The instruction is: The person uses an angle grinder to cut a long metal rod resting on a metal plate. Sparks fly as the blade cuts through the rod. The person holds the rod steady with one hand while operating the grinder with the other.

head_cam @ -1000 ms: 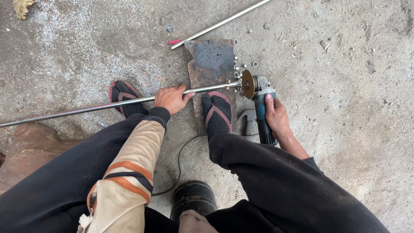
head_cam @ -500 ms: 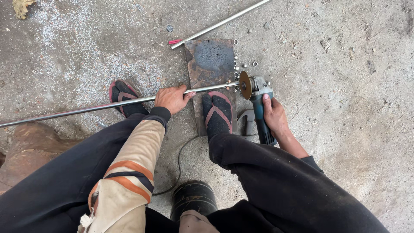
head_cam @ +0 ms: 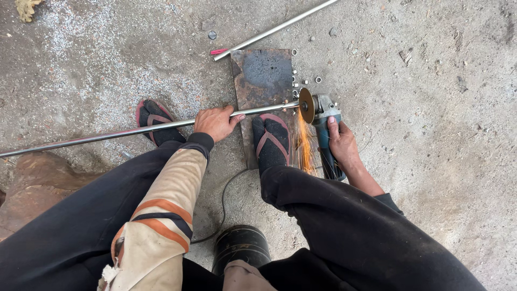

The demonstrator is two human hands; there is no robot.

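Two steel tubes: long tube (head_cam: 107,134) from 9 o'clock to centre, second tube (head_cam: 274,29) at 12 o'clock. One rusty plate (head_cam: 264,75) just above centre. One angle grinder (head_cam: 325,134) right of centre, carrying one cutting disc (head_cam: 306,105). Small cut rings (head_cam: 295,78) along the plate's right edge: at least six, too small for an exact count. Two hands: left hand (head_cam: 215,123), right hand (head_cam: 342,143). Two sandals (head_cam: 272,141). One black cylinder (head_cam: 240,247) at 6 o'clock. One cable (head_cam: 222,200). One reddish stone (head_cam: 32,188) at 8 o'clock. One dry leaf (head_cam: 24,6) at 11 o'clock.
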